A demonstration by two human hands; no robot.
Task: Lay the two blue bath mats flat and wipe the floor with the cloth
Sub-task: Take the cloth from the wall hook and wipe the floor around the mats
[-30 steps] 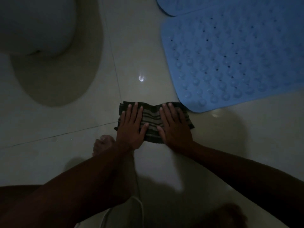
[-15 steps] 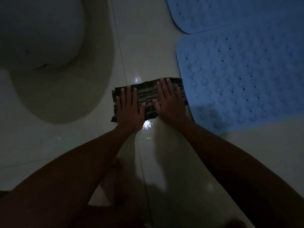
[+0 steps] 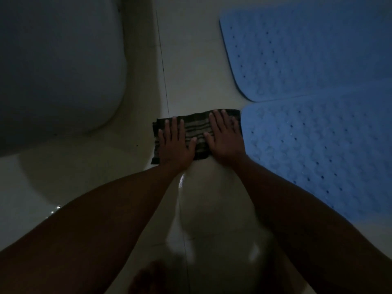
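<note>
A dark striped cloth (image 3: 197,128) lies folded on the pale tiled floor (image 3: 191,71). My left hand (image 3: 176,143) presses flat on its left half with fingers straight. My right hand (image 3: 224,136) presses flat on its right half, fingers spread. Two blue bath mats lie flat at the right: the near mat (image 3: 322,149) has its corner touching the cloth's right edge, and the far mat (image 3: 297,54) lies beyond it, their edges meeting.
A large white toilet bowl (image 3: 59,66) fills the upper left, casting a shadow on the floor below it. A wet streak (image 3: 182,181) shines on the tile just behind the cloth. The room is dim.
Both hands have pushed the cloth forward across the floor, away from me, along the left edge of the near mat. A wet trail shows behind it.
</note>
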